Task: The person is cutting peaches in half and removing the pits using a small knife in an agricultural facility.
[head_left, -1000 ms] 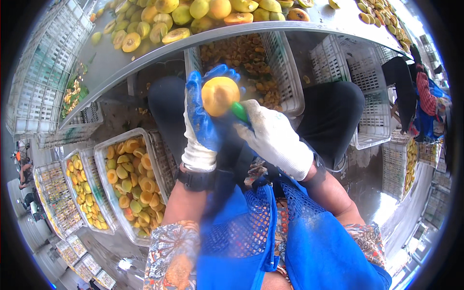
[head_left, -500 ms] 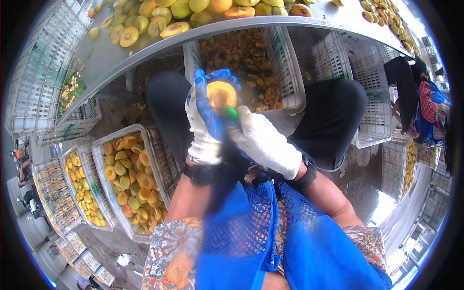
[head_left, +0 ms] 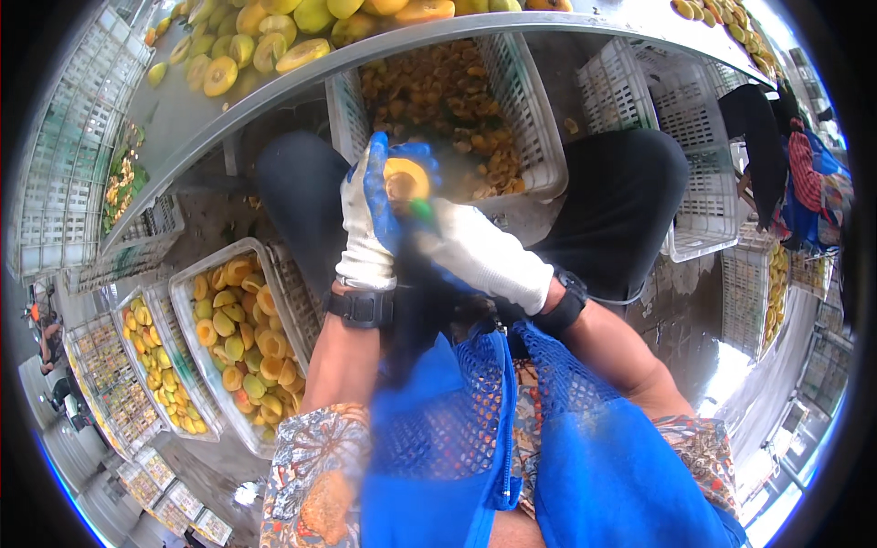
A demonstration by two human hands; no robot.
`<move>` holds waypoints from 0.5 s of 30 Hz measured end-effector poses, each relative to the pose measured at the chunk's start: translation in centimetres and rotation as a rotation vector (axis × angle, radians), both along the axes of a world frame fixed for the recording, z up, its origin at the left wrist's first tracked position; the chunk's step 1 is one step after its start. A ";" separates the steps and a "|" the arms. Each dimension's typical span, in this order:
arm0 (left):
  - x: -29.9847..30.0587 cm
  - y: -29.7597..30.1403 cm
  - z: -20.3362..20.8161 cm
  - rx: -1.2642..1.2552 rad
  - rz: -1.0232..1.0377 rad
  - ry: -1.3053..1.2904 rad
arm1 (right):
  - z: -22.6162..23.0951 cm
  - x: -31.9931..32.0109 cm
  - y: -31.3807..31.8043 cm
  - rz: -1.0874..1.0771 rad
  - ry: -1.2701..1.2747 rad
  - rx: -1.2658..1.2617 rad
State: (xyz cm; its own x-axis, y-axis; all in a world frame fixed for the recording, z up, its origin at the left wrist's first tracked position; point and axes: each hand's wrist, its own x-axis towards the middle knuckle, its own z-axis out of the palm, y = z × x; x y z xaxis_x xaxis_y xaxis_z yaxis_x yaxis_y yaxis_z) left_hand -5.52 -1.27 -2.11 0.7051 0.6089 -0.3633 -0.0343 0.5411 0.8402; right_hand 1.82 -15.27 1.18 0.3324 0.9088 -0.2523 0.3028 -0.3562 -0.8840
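My left hand (head_left: 369, 215), in a white glove with a blue coated palm, is wrapped round a halved yellow peach (head_left: 409, 173). The peach half's cut face is turned up, with a brownish hollow or stone in the middle. In a similar white glove, my right hand (head_left: 486, 254) is closed round a small tool with a green handle (head_left: 421, 212) and presses up against the peach's lower edge. The tool's working end is hidden or blurred. Both hands are held over my lap, on the near side of a crate of scraps (head_left: 539, 119).
A metal table (head_left: 196, 137) piled with peaches (head_left: 274, 46) curves across the far side. On the left stand crates of peach halves (head_left: 242, 338). Stacked white crates (head_left: 690, 155) are at the right, near another person's dark-clothed leg (head_left: 754, 146).
Both hands have shifted slightly left with the peach half, and the whole view has drifted a little. The peach's cut face shows narrower. Both grips stay the same.
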 end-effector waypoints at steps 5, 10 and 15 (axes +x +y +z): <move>0.3 -0.2 0.9 -0.119 0.040 -0.059 | -0.5 -0.4 0.2 -0.063 -0.203 0.086; 0.1 -0.2 0.7 -0.113 0.035 -0.070 | 0.1 -0.3 0.4 0.006 -0.321 0.040; 0.3 -0.6 0.8 -0.070 0.068 -0.089 | -0.1 -0.6 0.7 -0.081 -0.222 0.035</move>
